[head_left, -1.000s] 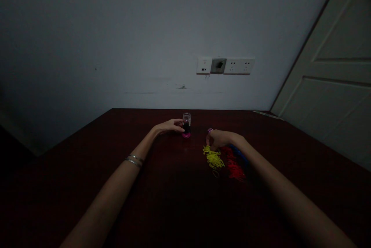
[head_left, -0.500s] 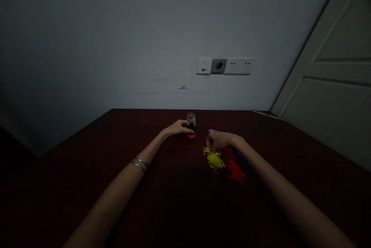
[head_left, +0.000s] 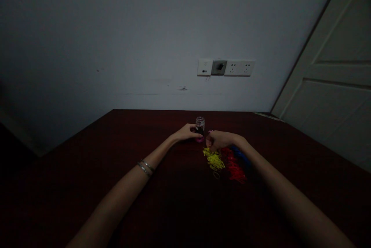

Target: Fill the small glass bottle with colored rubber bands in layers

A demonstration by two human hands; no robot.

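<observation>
A small clear glass jar stands upright on the dark table, with pink at its bottom. Wrapped round its left side, my left hand grips it low down. Close to the jar's right, my right hand is closed at the far end of a pile of yellow rubber bands; whatever its fingertips pinch is hidden. A bit of pink shows just behind that hand. Right of the yellow pile lie red rubber bands, and beyond them a blue pile, partly covered by my right forearm.
The dark reddish table meets a pale wall at its far edge. Wall sockets and switches are set above the table. At the right stands a panelled door.
My left hand has brought the jar to the right and slightly nearer, close to my right hand. My right hand stays almost where it was, by the yellow bands.
</observation>
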